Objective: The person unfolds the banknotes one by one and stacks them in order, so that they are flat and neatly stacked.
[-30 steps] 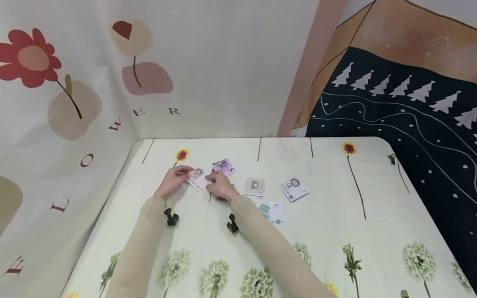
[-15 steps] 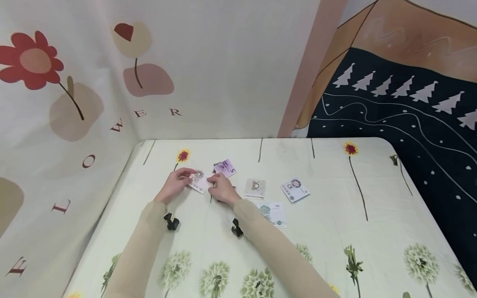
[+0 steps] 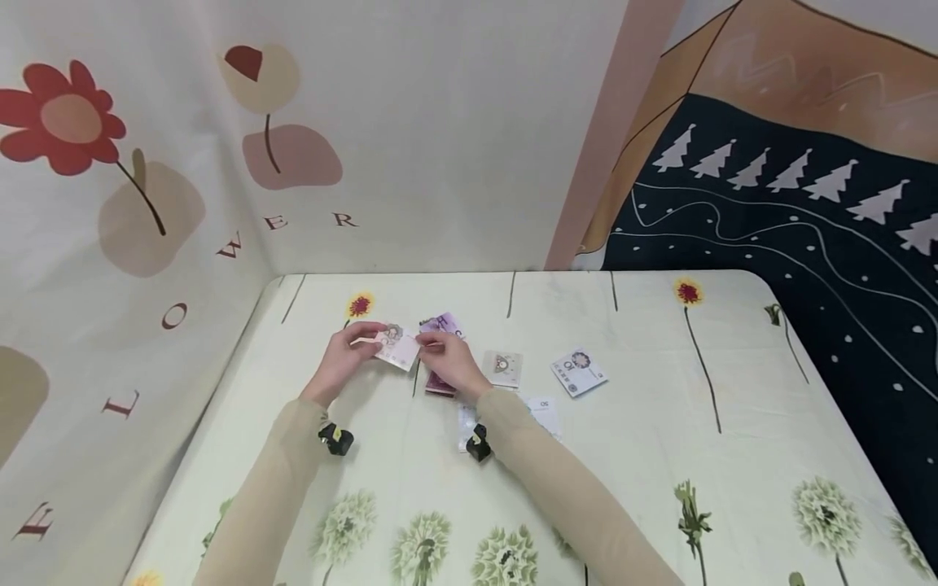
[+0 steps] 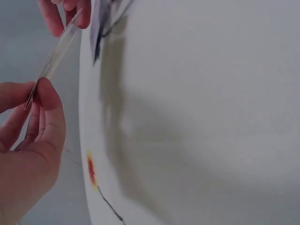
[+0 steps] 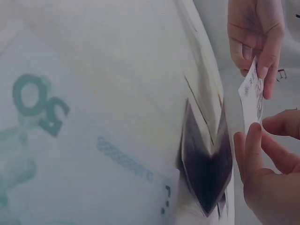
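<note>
While the left hand (image 3: 343, 358) pinches one end of a pale pink note (image 3: 397, 350) and the right hand (image 3: 450, 364) pinches the other, the note hangs just above the surface (image 3: 645, 456), between both hands. A purple note (image 3: 443, 324) lies just behind; a dark red note (image 3: 438, 383) lies under the right hand.

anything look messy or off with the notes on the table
Slightly. The loose notes lie at mixed angles, not squared: the white note is skewed, and a dark red note sits partly under the right hand.
</note>
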Demonstrator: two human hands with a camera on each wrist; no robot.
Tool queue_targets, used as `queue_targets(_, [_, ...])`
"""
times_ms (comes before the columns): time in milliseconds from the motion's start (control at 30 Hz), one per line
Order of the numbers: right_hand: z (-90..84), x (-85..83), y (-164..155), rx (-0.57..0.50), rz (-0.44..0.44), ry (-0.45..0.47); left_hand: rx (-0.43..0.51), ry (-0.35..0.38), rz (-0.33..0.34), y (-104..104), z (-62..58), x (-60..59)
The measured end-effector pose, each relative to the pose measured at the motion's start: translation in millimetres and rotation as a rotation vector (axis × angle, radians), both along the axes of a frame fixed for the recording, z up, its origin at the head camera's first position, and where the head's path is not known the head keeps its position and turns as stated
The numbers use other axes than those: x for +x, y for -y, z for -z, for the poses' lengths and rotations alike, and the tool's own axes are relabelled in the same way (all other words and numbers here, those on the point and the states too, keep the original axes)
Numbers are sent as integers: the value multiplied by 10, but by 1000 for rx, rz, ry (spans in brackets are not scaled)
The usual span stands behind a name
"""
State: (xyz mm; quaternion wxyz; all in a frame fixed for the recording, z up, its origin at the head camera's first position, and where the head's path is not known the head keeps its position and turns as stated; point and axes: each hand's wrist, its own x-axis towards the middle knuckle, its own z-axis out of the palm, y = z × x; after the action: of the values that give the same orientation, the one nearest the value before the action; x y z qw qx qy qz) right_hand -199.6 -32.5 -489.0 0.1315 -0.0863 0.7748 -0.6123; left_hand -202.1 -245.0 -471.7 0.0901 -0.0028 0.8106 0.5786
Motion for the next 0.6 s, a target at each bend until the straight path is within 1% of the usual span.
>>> queue_targets(133, [-50, 9, -82, -79, 24, 35, 75, -28, -8, -95, -103, 13])
queue_targets(267, [-82, 28, -168, -137, 38, 53, 119, -52, -4, -197, -154, 32])
queue_targets(400, [-71, 38, -247, -195, 61, 65, 142, -58, -4, -283, -138, 59])
queue_targets(600, [-29, 60, -383, -318, 123, 91, 145, -34, -4, -447, -46, 111])
